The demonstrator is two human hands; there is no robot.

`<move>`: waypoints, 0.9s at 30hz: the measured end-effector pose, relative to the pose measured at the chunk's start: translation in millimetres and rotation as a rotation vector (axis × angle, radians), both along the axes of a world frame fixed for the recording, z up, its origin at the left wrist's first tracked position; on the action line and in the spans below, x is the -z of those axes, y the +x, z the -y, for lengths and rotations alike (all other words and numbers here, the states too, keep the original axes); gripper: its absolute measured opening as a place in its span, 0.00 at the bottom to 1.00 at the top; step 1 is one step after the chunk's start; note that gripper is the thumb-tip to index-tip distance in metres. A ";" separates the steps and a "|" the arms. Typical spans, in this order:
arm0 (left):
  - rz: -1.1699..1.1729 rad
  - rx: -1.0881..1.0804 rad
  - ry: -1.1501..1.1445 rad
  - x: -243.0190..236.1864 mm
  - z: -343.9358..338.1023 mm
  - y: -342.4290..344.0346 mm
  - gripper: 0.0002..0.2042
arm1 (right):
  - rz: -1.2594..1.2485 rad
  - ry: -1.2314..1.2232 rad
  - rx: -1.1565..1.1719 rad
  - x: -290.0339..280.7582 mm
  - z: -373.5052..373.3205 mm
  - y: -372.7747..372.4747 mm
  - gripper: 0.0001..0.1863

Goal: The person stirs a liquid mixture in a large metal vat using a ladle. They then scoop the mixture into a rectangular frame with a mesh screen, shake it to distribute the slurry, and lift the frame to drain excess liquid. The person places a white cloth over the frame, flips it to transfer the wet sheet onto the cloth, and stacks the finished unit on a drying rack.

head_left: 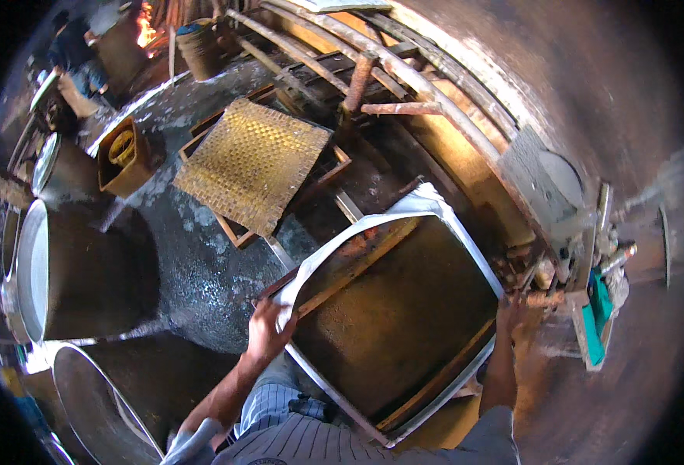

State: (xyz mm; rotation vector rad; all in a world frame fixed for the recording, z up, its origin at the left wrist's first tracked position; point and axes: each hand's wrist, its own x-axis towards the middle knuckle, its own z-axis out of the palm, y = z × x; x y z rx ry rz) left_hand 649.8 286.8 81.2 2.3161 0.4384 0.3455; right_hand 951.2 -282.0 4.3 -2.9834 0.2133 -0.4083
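In front of my body lies a large square frame with a dark brown middle. White cloth drapes over its far and left rims, bunched at the far corner. Two wooden slats show inside, one along the far side and one along the near right side. My left hand is closed on the cloth-covered left corner. At the right corner, my right hand grips the rim; its fingertips are partly hidden. Beyond the frame, a woven yellow mat rests on a wooden frame.
Large metal vats stand at the left on the wet floor. A brown square container and a bucket stand farther off. Wooden poles run along the far right. A person is at the far left near a fire.
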 end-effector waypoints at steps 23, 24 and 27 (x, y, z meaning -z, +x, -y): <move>-0.177 0.109 0.098 59.7 172.9 119.6 0.21 | -0.342 1.601 0.857 34.5 84.8 -543.8 0.25; -0.132 0.126 0.022 57.9 188.2 109.0 0.18 | -0.313 1.561 0.820 27.4 95.3 -561.2 0.26; 0.025 0.054 -0.070 61.0 209.1 93.1 0.11 | -0.315 1.406 0.815 49.2 103.5 -581.3 0.31</move>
